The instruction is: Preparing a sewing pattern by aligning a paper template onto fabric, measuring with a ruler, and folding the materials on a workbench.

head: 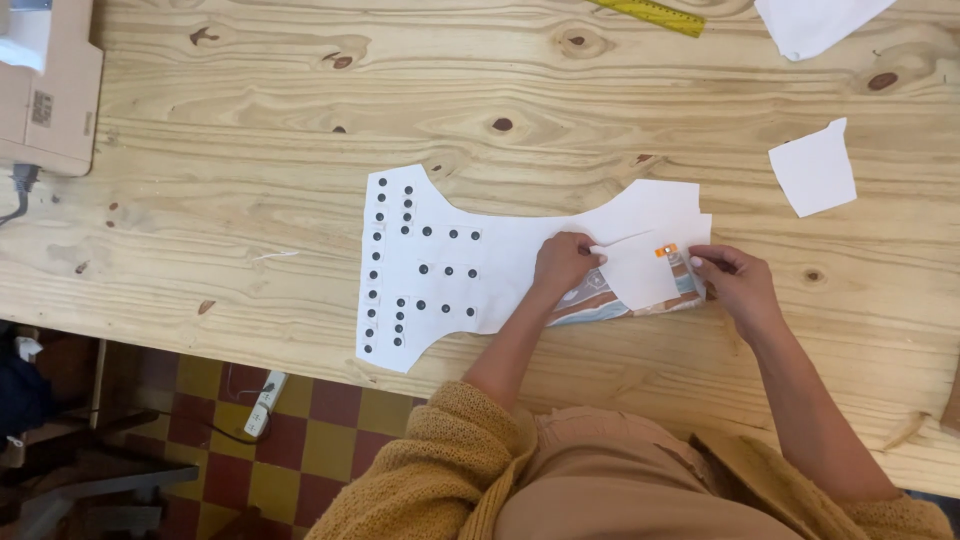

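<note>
Pressing down on a white paper pattern piece (470,265), the left hand (562,265) lies with its fingers curled and its fingertips on the sheet, close to where a smaller white paper piece (640,268) overlaps it. Whether this hand pinches an edge or only weighs the paper down cannot be told. The right hand (738,285) sits at the right end of the pattern piece, its fingers bent and drawn together at the edge of the smaller paper and a patterned fabric (600,302) showing beneath it; it seems to nip that edge, though the grip itself is hidden by the fingers. A small orange tag (666,250) sits on the smaller paper, just left of the right hand's fingertips.

The pattern piece lies flat on a pale wooden table (250,130), near its front edge, and carries rows of black dots across its left half. The striped fabric peeks out from under its lower right edge, between the two hands.

Right of and above the pattern piece, well apart from it, lies a loose white paper scrap (813,168). Further up are a yellow ruler (650,14) and a corner of white cloth (815,22). Far to the left of the pattern piece, a cardboard box (50,90) rests at the table's corner.
</note>
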